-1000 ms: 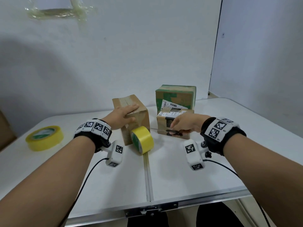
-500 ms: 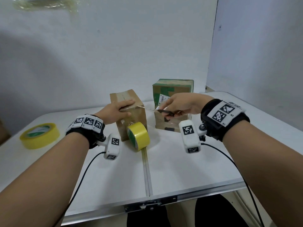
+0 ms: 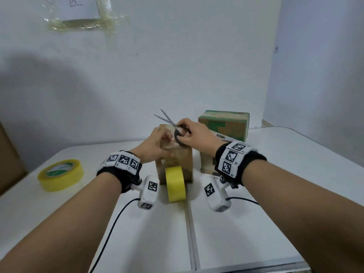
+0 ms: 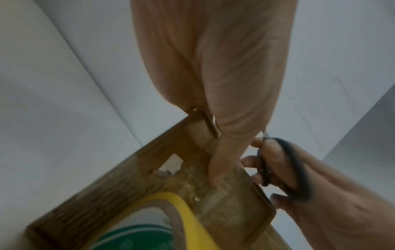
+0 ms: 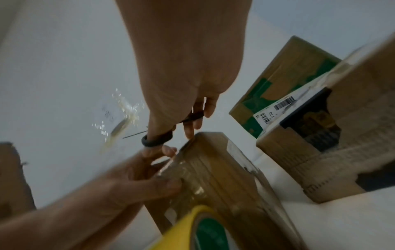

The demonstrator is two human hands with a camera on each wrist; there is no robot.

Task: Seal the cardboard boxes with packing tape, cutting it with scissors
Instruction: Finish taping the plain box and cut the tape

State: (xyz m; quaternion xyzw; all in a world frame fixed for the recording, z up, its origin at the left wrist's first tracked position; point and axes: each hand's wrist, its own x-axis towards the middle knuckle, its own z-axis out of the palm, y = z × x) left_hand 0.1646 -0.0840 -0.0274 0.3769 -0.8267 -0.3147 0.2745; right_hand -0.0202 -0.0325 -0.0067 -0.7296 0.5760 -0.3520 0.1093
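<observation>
A: What is held in the right hand (image 3: 194, 134)?

B: The scissors (image 3: 173, 125) are gripped by their black loops, fingers curled through them. The blades are parted, and the long axis is seen running from the loops up and away to the left, tips aimed at the wall, above the far top edge of the brown box (image 3: 182, 162).

A: And the left hand (image 3: 155, 146)?

B: It is laid over the top of that box, with the thumb pressed down the taped near face, as shown in the left wrist view. The fingers are curved over the edge; whether a tape end is pinched cannot be told.

A: Where is the tape?

B: A yellow roll (image 3: 175, 184) is stood on edge against the box's near face, hole facing sideways. Clear tape is visible already stuck to that face. A second roll (image 3: 61, 174) is lying flat well to the left on the table (image 3: 256, 223).

A: How is the tape expected to handle?

B: It is judged thin, limp and sticky, likely to fold onto itself unless kept taut; the strip is best held close to the cut. The box seems light, so steadying from above is advisable.

A: Other boxes?

B: Two more are stood to the right: a plain one (image 5: 320, 152) and a green-printed box (image 3: 224, 123) behind.
</observation>
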